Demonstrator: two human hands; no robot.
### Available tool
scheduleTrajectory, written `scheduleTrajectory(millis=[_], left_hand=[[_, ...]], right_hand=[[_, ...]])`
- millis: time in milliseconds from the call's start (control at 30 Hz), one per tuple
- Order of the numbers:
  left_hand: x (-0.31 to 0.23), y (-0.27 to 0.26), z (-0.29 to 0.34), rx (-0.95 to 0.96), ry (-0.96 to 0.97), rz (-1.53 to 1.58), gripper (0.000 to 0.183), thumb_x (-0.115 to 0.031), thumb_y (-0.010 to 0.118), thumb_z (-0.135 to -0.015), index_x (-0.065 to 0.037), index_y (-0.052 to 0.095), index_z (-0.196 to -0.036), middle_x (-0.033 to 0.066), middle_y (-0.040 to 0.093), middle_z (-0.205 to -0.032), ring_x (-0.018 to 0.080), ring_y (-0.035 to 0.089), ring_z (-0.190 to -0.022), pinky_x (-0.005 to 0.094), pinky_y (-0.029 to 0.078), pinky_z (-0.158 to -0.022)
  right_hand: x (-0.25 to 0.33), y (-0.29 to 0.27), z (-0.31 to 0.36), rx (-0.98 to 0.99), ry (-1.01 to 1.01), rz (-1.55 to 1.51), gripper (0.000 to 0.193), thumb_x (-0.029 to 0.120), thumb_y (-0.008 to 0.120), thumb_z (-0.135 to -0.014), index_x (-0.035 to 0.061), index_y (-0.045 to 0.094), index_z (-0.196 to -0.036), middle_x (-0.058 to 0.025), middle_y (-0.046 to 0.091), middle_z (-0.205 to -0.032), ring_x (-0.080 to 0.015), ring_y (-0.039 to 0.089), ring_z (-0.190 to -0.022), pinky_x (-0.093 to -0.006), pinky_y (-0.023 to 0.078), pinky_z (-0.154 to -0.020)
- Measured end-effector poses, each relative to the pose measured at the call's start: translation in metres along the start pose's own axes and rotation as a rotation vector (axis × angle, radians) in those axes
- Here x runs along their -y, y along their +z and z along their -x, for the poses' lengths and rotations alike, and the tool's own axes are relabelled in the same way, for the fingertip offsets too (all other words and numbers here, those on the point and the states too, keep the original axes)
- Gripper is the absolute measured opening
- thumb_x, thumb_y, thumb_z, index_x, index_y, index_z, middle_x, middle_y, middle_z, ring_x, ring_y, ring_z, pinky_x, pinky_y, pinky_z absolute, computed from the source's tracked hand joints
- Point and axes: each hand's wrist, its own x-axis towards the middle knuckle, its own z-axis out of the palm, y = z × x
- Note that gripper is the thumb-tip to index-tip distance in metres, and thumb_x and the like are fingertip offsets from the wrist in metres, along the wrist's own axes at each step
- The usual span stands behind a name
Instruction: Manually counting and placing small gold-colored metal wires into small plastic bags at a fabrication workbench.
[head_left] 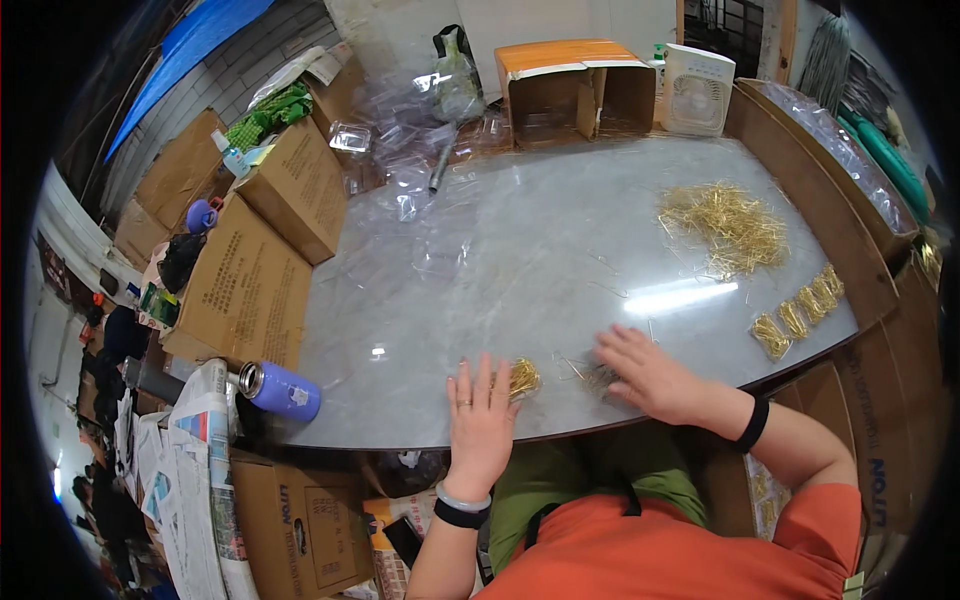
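Note:
My left hand (482, 415) lies near the table's front edge with its fingers stretched out. Its fingers border a small bunch of thin gold-coloured wire pieces (524, 377) and partly hide it. To the right, my right hand (650, 378) is spread low over the tabletop, palm down. A few loose wire pieces (573, 368) lie by its fingertips; what is under the palm is hidden. A large tangled heap of the same gold wire pieces (725, 230) sits farther back on the right. Several small gold packs (793, 318) stand in a row along the right edge.
The grey table (480, 270) has cardboard boxes (255, 285) along its left side. A purple bottle (285, 391) lies at the front left corner. Clear plastic trays (405, 130) pile up at the back, beside an orange-topped carton (560, 60) and a white fan (697, 92).

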Motion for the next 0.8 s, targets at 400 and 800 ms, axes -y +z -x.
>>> scheduleTrajectory(millis=[400, 800], left_hand=[[-0.068, 0.021, 0.010, 0.014, -0.050, 0.273, 0.091, -0.040, 0.080, -0.084, 0.013, 0.037, -0.145, 0.0298, 0.043, -0.145, 0.0451, 0.038, -0.138, 0.0531, 0.032, -0.116], [-0.071, 0.037, -0.029, 0.229, 0.144, 0.287, 0.080, -0.036, 0.072, -0.092, 0.005, 0.037, -0.151, 0.0222, 0.040, -0.155, 0.0400, 0.032, -0.148, 0.0553, 0.022, -0.122]], right_hand=[[0.014, 0.014, 0.005, -0.140, 0.046, 0.193, 0.074, 0.046, 0.062, -0.096, -0.0031, 0.042, -0.148, -0.0207, 0.045, -0.153, -0.0371, 0.039, -0.146, -0.0497, 0.026, -0.123], [0.002, 0.006, 0.019, -0.343, -0.110, -0.077, 0.047, 0.020, 0.077, -0.083, 0.0078, 0.063, -0.126, -0.0117, 0.062, -0.125, -0.0346, 0.058, -0.117, -0.0437, 0.045, -0.102]])
